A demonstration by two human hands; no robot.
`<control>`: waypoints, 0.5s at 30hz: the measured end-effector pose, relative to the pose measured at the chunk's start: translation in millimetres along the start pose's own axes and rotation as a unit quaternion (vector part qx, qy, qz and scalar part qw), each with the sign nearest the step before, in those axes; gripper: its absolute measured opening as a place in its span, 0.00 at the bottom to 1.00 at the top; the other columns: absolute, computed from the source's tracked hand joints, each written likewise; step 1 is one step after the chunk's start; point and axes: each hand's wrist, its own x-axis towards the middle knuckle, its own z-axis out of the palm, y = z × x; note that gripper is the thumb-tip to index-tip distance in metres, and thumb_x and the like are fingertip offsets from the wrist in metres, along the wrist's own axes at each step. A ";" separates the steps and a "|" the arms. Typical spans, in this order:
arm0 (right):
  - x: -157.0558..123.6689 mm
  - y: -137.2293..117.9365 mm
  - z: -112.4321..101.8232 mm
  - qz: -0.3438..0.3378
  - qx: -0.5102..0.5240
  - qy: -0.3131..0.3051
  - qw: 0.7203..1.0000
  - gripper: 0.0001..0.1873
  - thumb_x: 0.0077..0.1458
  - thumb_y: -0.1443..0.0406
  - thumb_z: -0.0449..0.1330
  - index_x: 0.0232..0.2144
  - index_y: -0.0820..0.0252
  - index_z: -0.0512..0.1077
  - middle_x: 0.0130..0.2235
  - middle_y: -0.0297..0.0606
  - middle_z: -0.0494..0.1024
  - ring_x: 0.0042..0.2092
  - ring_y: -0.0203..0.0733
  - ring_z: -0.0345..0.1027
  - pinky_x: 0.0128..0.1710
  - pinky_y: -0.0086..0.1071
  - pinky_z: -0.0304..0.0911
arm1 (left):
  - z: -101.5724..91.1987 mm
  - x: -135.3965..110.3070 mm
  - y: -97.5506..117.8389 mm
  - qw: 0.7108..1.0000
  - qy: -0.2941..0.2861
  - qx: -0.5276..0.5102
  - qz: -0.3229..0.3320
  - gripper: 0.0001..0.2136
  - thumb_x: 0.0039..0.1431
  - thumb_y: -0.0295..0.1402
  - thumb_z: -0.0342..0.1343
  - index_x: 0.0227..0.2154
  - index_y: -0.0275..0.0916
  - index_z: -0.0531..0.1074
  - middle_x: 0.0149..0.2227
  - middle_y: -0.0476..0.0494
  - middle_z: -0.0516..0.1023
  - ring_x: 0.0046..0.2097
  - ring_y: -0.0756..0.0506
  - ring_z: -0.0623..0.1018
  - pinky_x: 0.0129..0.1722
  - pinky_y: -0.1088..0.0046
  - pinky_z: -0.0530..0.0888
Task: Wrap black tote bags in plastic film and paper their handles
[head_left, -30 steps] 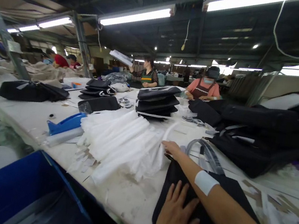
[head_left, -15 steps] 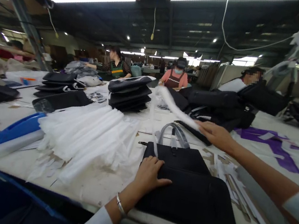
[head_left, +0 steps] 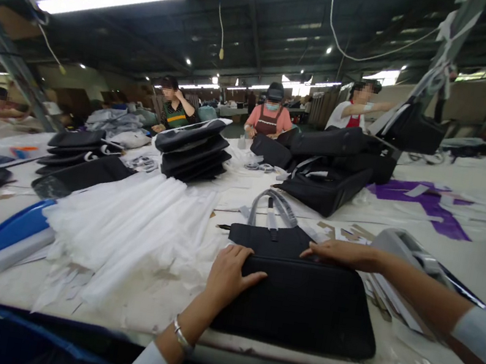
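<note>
A black bag [head_left: 301,307] is touched by the spread left hand [head_left: 229,273] at ten o'clock and, grip unclear, the right hand [head_left: 340,253] at one.

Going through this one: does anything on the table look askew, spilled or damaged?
Two oddities. The black stack beyond the white sheets sits askew, its top piece slanting up to the right. Loose scraps lie scattered just past the right hand, looking untidy. No spill or damage shows.
</note>
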 end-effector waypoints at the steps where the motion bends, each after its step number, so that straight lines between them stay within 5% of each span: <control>1: -5.9 -1.5 -0.1 -0.001 -0.023 0.029 0.999 0.35 0.58 0.39 0.47 0.50 0.53 0.78 0.50 0.42 0.80 0.50 0.53 0.74 0.53 0.42 0.66 | 1.2 1.5 -0.6 1.000 -0.007 0.007 -0.005 0.22 0.57 0.53 0.57 0.44 0.40 0.73 0.43 0.40 0.78 0.48 0.38 0.75 0.50 0.58 0.72; 6: -37.1 10.6 17.7 -0.040 -0.182 0.133 0.974 0.33 0.51 0.40 0.57 0.51 0.50 0.77 0.55 0.38 0.77 0.57 0.59 0.68 0.60 0.45 0.59 | -8.3 4.9 -10.6 0.998 -0.064 0.009 -0.002 0.21 0.60 0.53 0.55 0.46 0.41 0.73 0.44 0.42 0.79 0.50 0.38 0.75 0.59 0.51 0.65; 10: -44.1 33.7 45.7 -0.003 -0.168 0.260 0.951 0.30 0.53 0.39 0.54 0.47 0.49 0.75 0.48 0.38 0.80 0.50 0.57 0.73 0.52 0.43 0.65 | -23.9 -6.3 -26.3 0.995 -0.092 -0.040 -0.024 0.26 0.59 0.51 0.57 0.55 0.43 0.68 0.56 0.40 0.73 0.57 0.38 0.72 0.59 0.57 0.67; 15: -32.6 54.1 75.9 0.015 -0.141 0.395 0.908 0.27 0.54 0.40 0.53 0.43 0.52 0.71 0.44 0.41 0.80 0.46 0.56 0.74 0.46 0.43 0.65 | -30.2 -26.8 -28.9 0.987 -0.078 -0.028 -0.138 0.29 0.56 0.52 0.58 0.56 0.41 0.66 0.54 0.38 0.75 0.55 0.37 0.74 0.56 0.58 0.70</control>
